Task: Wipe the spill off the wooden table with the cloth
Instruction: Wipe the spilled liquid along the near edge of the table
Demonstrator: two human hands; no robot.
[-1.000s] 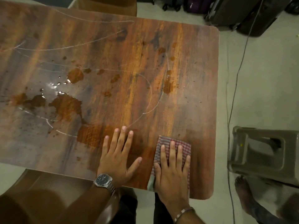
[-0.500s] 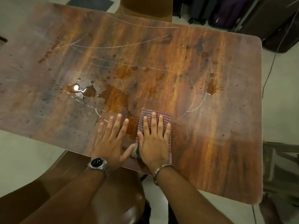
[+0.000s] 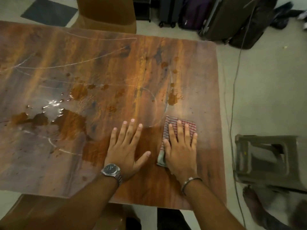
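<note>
Striped cloth (image 3: pixel 180 126) under flat right hand (image 3: pixel 180 151), no legible writing

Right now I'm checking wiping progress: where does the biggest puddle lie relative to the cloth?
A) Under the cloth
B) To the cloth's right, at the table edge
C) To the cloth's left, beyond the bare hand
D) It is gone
C: the big puddle lies left of the left hand, while the right hand presses the cloth near the table's right side.

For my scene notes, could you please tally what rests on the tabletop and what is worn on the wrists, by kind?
Hands flat on the table: 2, left hand and right hand
Striped cloth: 1
Wristwatch: 1
Bracelet: 1
Total: 5
</note>
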